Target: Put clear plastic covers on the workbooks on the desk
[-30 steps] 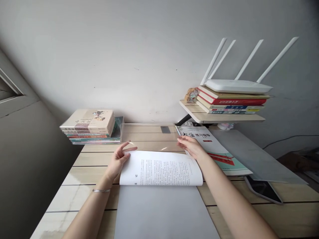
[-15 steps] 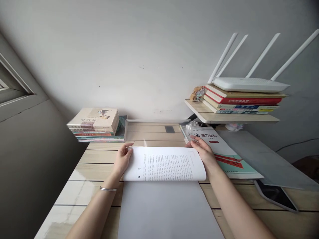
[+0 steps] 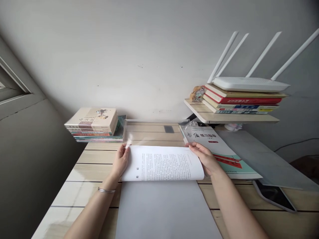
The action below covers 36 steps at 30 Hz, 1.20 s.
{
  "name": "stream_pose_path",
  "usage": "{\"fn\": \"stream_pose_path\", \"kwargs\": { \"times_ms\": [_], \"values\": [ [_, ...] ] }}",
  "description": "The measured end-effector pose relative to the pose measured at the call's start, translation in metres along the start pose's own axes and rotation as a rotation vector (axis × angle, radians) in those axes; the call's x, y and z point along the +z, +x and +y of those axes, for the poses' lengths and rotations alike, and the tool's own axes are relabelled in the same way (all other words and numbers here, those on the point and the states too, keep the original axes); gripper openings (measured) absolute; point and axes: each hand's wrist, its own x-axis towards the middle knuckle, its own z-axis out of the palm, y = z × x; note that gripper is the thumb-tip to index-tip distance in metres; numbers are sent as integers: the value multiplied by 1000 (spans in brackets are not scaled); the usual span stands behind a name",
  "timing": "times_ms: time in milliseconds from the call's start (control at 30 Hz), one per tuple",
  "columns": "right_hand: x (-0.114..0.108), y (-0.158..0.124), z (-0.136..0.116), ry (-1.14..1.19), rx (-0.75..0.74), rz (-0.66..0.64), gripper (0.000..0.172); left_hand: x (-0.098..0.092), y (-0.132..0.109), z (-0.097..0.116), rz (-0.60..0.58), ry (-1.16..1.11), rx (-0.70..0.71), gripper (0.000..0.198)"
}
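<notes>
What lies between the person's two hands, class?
In the head view, a bowed printed page spans the gap, its side edges held by the left hand and right hand.

This is a home study corner. A pale plank bench [image 3: 94, 172] stands pushed against a plain painted wall [image 3: 149, 49]. At the bench's far left corner sits a stack of paperbacks [image 3: 92, 124]. Above its far right corner a small wooden shelf [image 3: 224, 117] carries more books [image 3: 239, 101], with a white four-antenna router [image 3: 249, 84] on top. On the bench lie a practice workbook [image 3: 214, 146] at the right, a dark tablet [image 3: 274, 195] near its right edge, a grey mat [image 3: 164, 212] at the near middle and a printed page [image 3: 161, 162] of dense text in the centre.
</notes>
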Motion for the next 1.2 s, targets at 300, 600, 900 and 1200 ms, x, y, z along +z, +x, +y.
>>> {"fn": "stream_pose_path", "kwargs": {
  "times_ms": [300, 600, 900, 1200],
  "values": [
    [-4, -9, 1, -167, 105, 50, 41, -1, 1, -4, 15, 39, 74, 20],
    [-17, -3, 13, -421, 80, 114, 37, 0, 0, -3, 34, 68, 102, 15],
    [-9, -5, 15, -422, 77, -21, 40, 0, 4, -7, 74, 88, 152, 20],
    [-15, -1, 18, -452, 42, 35, 34, 0, 2, -3, 84, 106, 166, 22]
  ]
}}
